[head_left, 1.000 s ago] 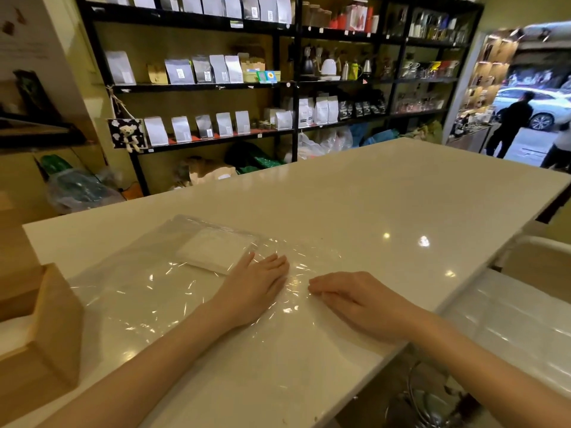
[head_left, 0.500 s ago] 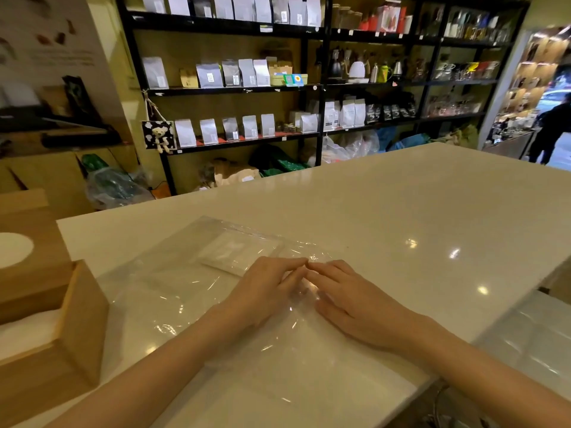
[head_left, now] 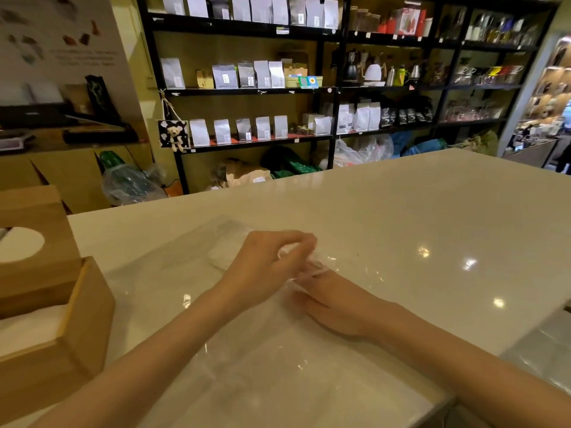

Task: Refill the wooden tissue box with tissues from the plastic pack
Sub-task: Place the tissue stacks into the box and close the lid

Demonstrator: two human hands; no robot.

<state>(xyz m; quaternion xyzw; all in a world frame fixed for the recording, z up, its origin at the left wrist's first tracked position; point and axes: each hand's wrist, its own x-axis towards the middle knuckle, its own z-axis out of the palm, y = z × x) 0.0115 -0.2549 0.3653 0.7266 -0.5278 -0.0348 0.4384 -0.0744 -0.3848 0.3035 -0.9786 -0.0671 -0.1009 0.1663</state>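
A clear plastic pack lies flat on the white counter, with a small white stack of tissues inside near its far end. My left hand is raised a little and pinches the pack's right edge between its fingertips. My right hand rests just beside it, fingers under the wrinkled plastic at that same edge. The wooden tissue box stands open at the left edge with white tissues inside. Its wooden lid with an oval hole leans behind it.
Black shelves with white pouches, kettles and bottles line the wall beyond the counter. Plastic bags sit on the floor behind the counter's far left corner. A pale surface lies below the counter at the right.
My hands came together from flat on the plastic. The left one has lifted and pinched the pack's edge, and the right slid in beneath it. The view shifted right, showing more of the box.
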